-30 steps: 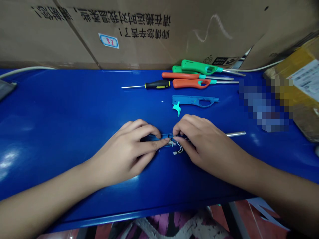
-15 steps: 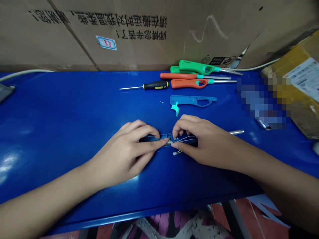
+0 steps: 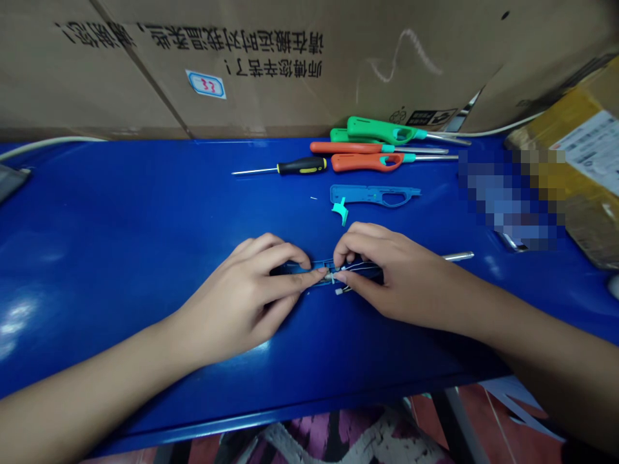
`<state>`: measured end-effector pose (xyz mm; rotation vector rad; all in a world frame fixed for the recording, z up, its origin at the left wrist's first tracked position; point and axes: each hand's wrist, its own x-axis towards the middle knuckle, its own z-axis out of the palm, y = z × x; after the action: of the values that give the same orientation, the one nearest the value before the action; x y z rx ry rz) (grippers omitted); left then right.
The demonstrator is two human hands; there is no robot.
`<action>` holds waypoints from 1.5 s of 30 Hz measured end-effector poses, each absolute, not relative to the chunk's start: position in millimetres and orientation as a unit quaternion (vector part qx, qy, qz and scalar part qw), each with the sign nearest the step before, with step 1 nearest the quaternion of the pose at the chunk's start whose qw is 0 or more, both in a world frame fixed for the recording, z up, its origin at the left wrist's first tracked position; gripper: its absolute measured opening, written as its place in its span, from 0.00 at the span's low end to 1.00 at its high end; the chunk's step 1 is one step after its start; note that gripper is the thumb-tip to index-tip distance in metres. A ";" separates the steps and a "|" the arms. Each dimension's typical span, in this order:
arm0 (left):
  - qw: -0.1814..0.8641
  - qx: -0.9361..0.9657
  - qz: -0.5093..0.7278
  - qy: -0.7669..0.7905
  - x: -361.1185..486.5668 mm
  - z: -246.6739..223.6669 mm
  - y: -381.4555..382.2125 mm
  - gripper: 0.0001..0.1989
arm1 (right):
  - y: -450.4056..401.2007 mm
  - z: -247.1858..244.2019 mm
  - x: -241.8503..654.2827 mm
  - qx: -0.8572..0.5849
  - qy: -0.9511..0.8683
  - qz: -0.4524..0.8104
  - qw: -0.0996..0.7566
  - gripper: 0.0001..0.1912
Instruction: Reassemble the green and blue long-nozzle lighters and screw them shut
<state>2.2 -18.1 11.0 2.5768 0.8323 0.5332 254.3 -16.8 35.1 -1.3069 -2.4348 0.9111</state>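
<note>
An opened blue lighter housing [image 3: 318, 264] lies on the table between my two hands, most of it hidden beneath them. My left hand [image 3: 256, 283] is closed around its left end, the index finger pressing on a small whitish part [image 3: 331, 277] inside. From the other side my right hand [image 3: 391, 267] bends over the housing, thumb and fingertips at that part; its exact grip is partly hidden. Thin white wires [image 3: 358, 265] run under the right palm, and a small white end piece [image 3: 339, 291] pokes out below the thumb. A metal tube [image 3: 458, 256] emerges beyond the right wrist.
Behind the hands lie another blue housing half [image 3: 358, 194], a turquoise trigger [image 3: 341, 211] and a tiny pin [image 3: 314, 198]. Farther back are a screwdriver [image 3: 302, 166], orange lighters [image 3: 362, 162] and green lighters [image 3: 372, 129]. Cardboard [image 3: 271, 103] walls the rear; a taped box [image 3: 570, 167] stands right.
My right thumb has shifted slightly up, and the wires and small white end piece have moved a little up with it. My left hand stays in place.
</note>
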 end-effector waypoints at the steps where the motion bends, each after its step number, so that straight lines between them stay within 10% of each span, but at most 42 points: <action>1: 0.191 0.917 0.190 0.296 2.4 10.8 -17.9 0.18 | -16.9 34.7 254.3 -0.444 -0.832 0.310 0.118 0.03; 45: 0.275 0.855 0.303 0.320 8.4 6.3 -20.0 0.10 | -13.1 47.6 260.1 -0.278 -0.927 0.243 0.059 0.06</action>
<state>8.4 -20.0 6.3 2.2975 0.8605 0.8155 260.1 -13.1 47.6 -0.8422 -2.8087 0.7355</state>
